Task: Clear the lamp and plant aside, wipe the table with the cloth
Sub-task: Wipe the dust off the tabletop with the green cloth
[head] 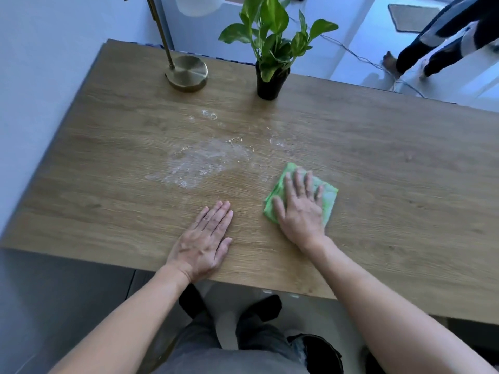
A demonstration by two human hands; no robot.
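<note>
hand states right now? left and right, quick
Left hand: open, flat on the table, holding nothing.
Right hand: open, fingers spread, pressing flat on the green cloth; not gripping it.

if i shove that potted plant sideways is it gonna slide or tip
The potted plant probably tips before sliding: its leaves rise tall and wide above a small black pot. The narrow base suggests little stability, so push low. It looks light.
</note>
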